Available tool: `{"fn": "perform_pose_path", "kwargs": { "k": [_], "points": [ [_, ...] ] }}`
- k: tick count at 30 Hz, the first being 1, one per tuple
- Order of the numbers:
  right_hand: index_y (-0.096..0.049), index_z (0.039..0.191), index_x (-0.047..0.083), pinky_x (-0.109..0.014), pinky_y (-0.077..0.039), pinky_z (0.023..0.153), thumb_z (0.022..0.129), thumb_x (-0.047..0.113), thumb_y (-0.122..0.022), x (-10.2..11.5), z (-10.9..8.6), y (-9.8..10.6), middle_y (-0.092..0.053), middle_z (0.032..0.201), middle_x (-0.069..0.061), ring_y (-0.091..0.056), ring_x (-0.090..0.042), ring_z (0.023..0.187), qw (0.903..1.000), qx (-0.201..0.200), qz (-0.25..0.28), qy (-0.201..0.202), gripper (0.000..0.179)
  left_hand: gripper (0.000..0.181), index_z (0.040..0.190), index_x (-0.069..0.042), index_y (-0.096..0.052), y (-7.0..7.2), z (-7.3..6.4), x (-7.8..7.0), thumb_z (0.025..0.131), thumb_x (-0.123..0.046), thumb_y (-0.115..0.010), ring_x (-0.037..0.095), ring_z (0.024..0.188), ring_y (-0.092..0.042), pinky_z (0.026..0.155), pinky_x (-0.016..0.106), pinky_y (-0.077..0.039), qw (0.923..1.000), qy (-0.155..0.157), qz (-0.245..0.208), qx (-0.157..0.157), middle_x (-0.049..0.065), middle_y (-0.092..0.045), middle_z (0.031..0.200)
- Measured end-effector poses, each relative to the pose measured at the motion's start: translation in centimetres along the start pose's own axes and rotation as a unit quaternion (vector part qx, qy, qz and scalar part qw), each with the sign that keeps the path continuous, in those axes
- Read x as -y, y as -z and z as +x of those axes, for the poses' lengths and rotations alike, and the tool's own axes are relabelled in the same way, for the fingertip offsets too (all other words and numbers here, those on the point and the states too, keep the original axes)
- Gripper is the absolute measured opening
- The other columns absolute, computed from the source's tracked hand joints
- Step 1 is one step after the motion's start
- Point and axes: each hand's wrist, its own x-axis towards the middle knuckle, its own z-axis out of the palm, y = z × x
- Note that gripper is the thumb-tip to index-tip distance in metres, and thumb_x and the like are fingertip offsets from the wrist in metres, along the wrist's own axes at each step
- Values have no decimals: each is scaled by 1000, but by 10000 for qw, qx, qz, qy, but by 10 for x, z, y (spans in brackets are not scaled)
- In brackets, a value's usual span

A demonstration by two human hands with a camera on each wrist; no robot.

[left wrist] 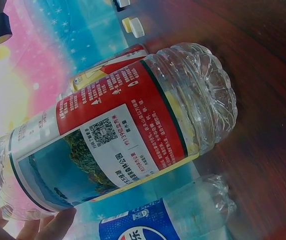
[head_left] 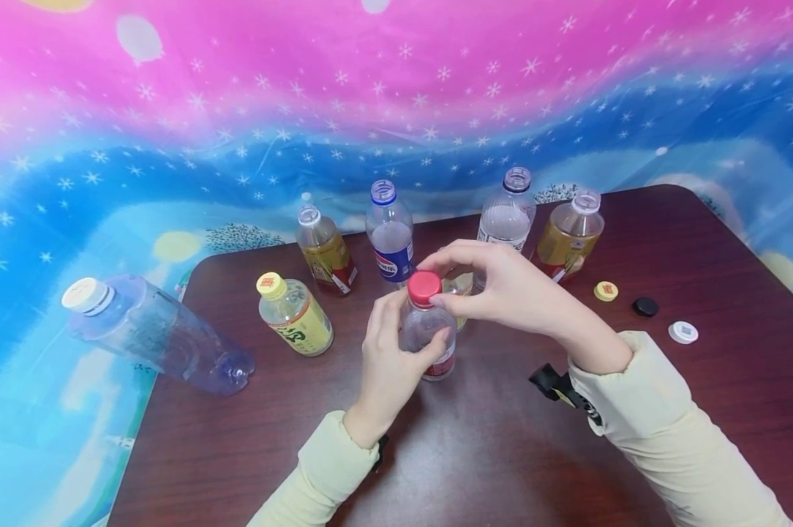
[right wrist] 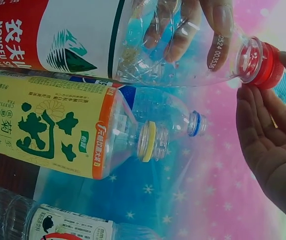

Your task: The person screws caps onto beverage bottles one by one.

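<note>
A clear water bottle (head_left: 429,333) with a red and white label (left wrist: 107,125) stands upright near the middle of the table. Around its upper body, the left hand (head_left: 396,351) grips it with fingers and thumb. Thumb and fingers of the right hand (head_left: 508,285) pinch the red cap (head_left: 425,287), which sits on the bottle's neck in the right wrist view. Just behind it, an uncapped yellow-label chrysanthemum tea bottle (right wrist: 57,120) is mostly hidden by the right hand in the head view.
Uncapped at the back are a blue-label bottle (head_left: 393,241), a ribbed clear bottle (head_left: 505,216) and two brown-label bottles (head_left: 327,252). At left stand a yellow-capped bottle (head_left: 298,322) and a large white-capped bottle (head_left: 166,337). Yellow (head_left: 606,291), black (head_left: 645,306) and white (head_left: 682,332) caps lie right.
</note>
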Motion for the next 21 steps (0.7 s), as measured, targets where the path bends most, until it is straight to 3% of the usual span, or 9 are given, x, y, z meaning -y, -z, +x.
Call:
{"fn": "perform_pose_path", "kwargs": {
  "k": [6, 14, 21],
  "points": [
    [-66, 105, 11, -33, -50, 75, 78, 14, -77, 2, 1, -3, -68, 98, -2, -61, -18, 91, 9995, -148, 160, -244, 29, 60, 127, -9, -52, 0, 1, -1, 76, -22, -80, 19, 106, -55, 86, 35, -52, 10000, 39, -18, 46, 7, -56, 117],
    [-63, 121, 11, -32, -51, 78, 82, 15, -73, 1, 0, -1, -67, 116, -2, -61, -15, 99, 9998, 70, 174, -28, 41, 59, 127, -10, -52, 1, 1, -1, 76, -23, -80, 19, 105, -55, 85, 35, -52, 10000, 15, -44, 68, 6, -56, 117],
    [-68, 112, 12, -29, -51, 73, 79, 14, -76, 5, -1, -3, -71, 104, -1, -62, -13, 93, 9997, -186, -124, -139, 33, 59, 127, -10, -52, 0, -1, -1, 76, -23, -79, 18, 104, -54, 84, 34, -52, 9998, 134, -62, 107, 6, -56, 117]
  ]
}}
